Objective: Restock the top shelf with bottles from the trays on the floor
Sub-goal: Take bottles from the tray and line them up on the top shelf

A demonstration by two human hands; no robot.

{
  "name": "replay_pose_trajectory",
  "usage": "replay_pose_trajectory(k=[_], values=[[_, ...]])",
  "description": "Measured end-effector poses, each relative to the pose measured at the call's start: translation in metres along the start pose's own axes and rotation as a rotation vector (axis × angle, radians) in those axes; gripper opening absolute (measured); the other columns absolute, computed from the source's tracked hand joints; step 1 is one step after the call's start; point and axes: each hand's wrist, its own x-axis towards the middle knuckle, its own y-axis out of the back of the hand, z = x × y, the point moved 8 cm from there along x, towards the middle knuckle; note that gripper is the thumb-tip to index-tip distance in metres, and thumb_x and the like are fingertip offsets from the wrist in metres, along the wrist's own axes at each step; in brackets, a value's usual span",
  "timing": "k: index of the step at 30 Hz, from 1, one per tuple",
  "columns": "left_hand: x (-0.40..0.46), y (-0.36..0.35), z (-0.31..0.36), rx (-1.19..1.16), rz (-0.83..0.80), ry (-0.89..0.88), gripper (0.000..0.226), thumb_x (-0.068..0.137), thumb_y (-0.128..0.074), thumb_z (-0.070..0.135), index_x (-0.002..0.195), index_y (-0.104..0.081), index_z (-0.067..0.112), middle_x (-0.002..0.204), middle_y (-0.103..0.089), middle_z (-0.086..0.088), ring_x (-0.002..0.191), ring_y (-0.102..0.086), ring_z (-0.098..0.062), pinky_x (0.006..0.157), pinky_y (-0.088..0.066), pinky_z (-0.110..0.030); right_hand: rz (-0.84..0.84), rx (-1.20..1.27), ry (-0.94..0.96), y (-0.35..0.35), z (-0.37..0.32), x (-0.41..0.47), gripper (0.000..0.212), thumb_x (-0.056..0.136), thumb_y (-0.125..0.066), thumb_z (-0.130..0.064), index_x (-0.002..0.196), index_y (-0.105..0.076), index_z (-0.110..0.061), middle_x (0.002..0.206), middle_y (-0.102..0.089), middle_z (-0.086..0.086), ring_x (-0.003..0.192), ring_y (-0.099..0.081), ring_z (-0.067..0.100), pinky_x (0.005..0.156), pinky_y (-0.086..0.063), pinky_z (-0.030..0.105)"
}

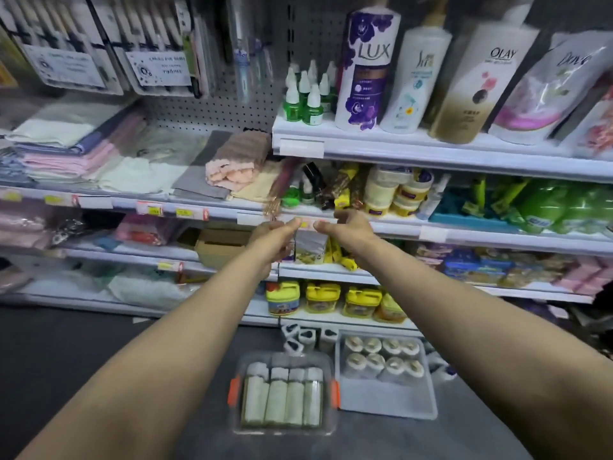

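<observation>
Two trays stand on the dark floor. A clear tray with orange clips (234, 391) holds several white-capped bottles (283, 396) lying flat. A grey tray (388, 401) to its right holds several upright bottles (381, 358). More small bottles (308, 336) stand loose behind the trays. On the top shelf (431, 151), small green bottles with white caps (306, 101) cluster at the left end. Both my arms reach forward. My left hand (273, 242) and my right hand (350, 227) hover close together before the second shelf's edge, fingers loosely curled, nothing in them.
Large LUX (366, 68), Olay (477, 84) and Dove (544, 91) containers fill the rest of the top shelf. Folded towels (83, 151) lie on the left unit. Yellow-lidded jars (323, 298) sit on the lowest shelf, just behind the trays.
</observation>
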Motion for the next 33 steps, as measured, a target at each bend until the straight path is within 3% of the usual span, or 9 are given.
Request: replay_pose_trajectory(k=[3,6,9,14,17,21,25,28,33], values=[[0.006,0.017,-0.033,0.02,0.009,0.063,0.032,0.085,-0.078,0.038,0.104,-0.064,0.016,0.105,-0.068,-0.004,0.092,-0.063,-0.015,0.087,-0.053,-0.034,-0.01,-0.002,-0.091,-0.026,0.03,0.0,0.07,0.083,-0.082,-0.034,0.139,-0.05,-0.007,0.139,-0.057,0.008,0.122,-0.055,0.024,0.102,-0.046,0.034],[0.011,0.031,-0.07,0.032,0.009,0.148,0.039,0.084,-0.079,0.039,0.109,-0.067,0.012,0.104,-0.066,-0.007,0.098,-0.061,-0.021,0.077,-0.05,-0.031,-0.019,-0.01,-0.178,-0.053,0.061,-0.005,0.075,0.084,-0.08,-0.036,0.144,-0.048,-0.006,0.144,-0.053,0.009,0.131,-0.052,0.028,0.107,-0.044,0.037],[0.016,0.042,-0.105,0.056,-0.001,0.213,0.037,0.086,-0.077,0.039,0.109,-0.066,0.012,0.111,-0.069,-0.009,0.106,-0.063,-0.022,0.071,-0.05,-0.027,-0.029,-0.021,-0.247,-0.077,0.096,-0.007,0.073,0.083,-0.081,-0.036,0.141,-0.05,-0.006,0.14,-0.056,0.011,0.126,-0.055,0.027,0.101,-0.046,0.035],[0.03,0.062,-0.173,0.085,0.036,0.303,0.044,0.075,-0.083,0.046,0.103,-0.066,0.016,0.092,-0.064,-0.003,0.087,-0.059,-0.02,0.082,-0.048,-0.035,-0.063,-0.079,-0.341,-0.119,0.158,-0.004,0.053,0.083,-0.08,-0.036,0.125,-0.058,-0.014,0.118,-0.058,0.003,0.101,-0.059,0.021,0.081,-0.05,0.026],[0.037,0.07,-0.22,0.088,0.045,0.367,0.042,0.077,-0.082,0.046,0.099,-0.066,0.013,0.09,-0.065,-0.003,0.077,-0.058,-0.016,0.079,-0.048,-0.037,-0.071,-0.081,-0.428,-0.143,0.202,-0.007,0.065,0.078,-0.084,-0.034,0.13,-0.059,-0.004,0.122,-0.064,0.009,0.11,-0.062,0.024,0.091,-0.052,0.035],[0.038,0.078,-0.274,0.096,0.057,0.452,0.024,0.085,-0.078,0.039,0.092,-0.062,0.023,0.101,-0.068,0.0,0.092,-0.061,-0.014,0.083,-0.052,-0.035,-0.103,-0.056,-0.518,-0.173,0.257,-0.013,0.054,0.079,-0.083,-0.028,0.122,-0.064,-0.001,0.109,-0.064,0.004,0.102,-0.062,0.021,0.078,-0.043,0.027],[0.047,0.081,-0.316,0.126,0.083,0.492,0.038,0.084,-0.078,0.041,0.107,-0.06,0.018,0.12,-0.063,-0.003,0.105,-0.06,-0.018,0.086,-0.054,-0.035,-0.145,-0.114,-0.554,-0.191,0.291,-0.008,0.064,0.083,-0.081,-0.029,0.137,-0.056,-0.005,0.133,-0.062,0.007,0.119,-0.058,0.024,0.092,-0.046,0.03],[0.054,0.081,-0.339,0.104,0.094,0.524,0.06,0.084,-0.078,0.042,0.129,-0.057,0.008,0.127,-0.062,-0.005,0.116,-0.06,-0.022,0.091,-0.053,-0.035,-0.194,-0.12,-0.579,-0.203,0.31,-0.001,0.061,0.087,-0.078,-0.028,0.138,-0.056,-0.002,0.134,-0.06,0.009,0.118,-0.058,0.022,0.095,-0.045,0.028],[0.065,0.083,-0.376,0.106,0.101,0.541,0.065,0.084,-0.077,0.042,0.136,-0.053,0.012,0.135,-0.058,-0.003,0.118,-0.058,-0.021,0.103,-0.05,-0.041,-0.246,-0.13,-0.599,-0.224,0.35,0.016,0.068,0.086,-0.078,-0.034,0.143,-0.051,-0.008,0.145,-0.055,0.009,0.13,-0.054,0.026,0.105,-0.046,0.034]])
